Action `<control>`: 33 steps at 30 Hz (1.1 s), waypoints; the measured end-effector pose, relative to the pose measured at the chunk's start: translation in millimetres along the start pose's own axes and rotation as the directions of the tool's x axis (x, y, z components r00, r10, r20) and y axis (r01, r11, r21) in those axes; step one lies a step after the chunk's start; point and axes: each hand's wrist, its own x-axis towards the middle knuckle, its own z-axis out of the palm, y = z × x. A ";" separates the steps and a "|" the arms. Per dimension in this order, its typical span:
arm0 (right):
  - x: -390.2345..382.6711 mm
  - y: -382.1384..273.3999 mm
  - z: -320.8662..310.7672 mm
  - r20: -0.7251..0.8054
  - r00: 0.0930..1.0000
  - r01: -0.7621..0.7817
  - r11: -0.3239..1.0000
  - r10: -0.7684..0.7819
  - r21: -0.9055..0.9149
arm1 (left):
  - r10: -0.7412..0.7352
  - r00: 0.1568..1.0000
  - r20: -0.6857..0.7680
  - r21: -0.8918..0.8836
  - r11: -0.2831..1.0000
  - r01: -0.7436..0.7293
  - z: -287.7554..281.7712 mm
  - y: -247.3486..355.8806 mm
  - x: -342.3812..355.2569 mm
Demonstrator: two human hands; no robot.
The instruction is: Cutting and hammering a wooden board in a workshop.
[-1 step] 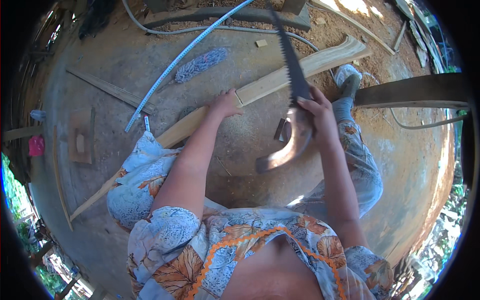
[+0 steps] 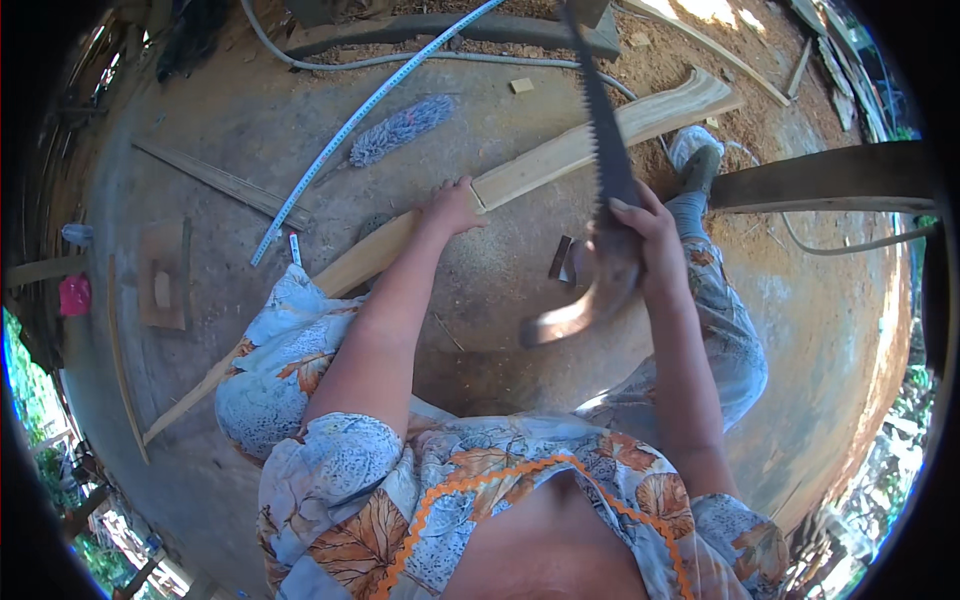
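A long pale wooden board (image 2: 545, 158) runs slantwise from beside my left knee to the far right. My left hand (image 2: 452, 208) presses on its middle, fingers wrapped over the far edge. Right beside those fingers a dark narrow cut crosses the wood. In my right hand (image 2: 652, 242) is a handsaw (image 2: 612, 160), gripped by its curved wooden handle. Its dark toothed blade points away from me, teeth facing left. In the picture the blade crosses over the board, to the right of the cut; whether it touches the wood I cannot tell.
Beyond the board lie a grey fluffy duster (image 2: 402, 130), a pale blue measuring strip (image 2: 375, 100) and a grey hose (image 2: 520, 62). Small dark pieces (image 2: 562, 258) rest on the floor near the saw. A thick wooden beam (image 2: 820, 178) juts in at the right. Thin strips (image 2: 215, 180) lie left.
My right hand and the saw have shifted a little to the right. My left hand and the board have stayed in place.
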 end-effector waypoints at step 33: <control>68.9 198.9 -135.3 -0.210 0.977 -0.088 0.828 -0.036 -0.554 | 0.108 0.953 0.284 -0.334 0.943 -0.007 -70.4 -33.2 -29.8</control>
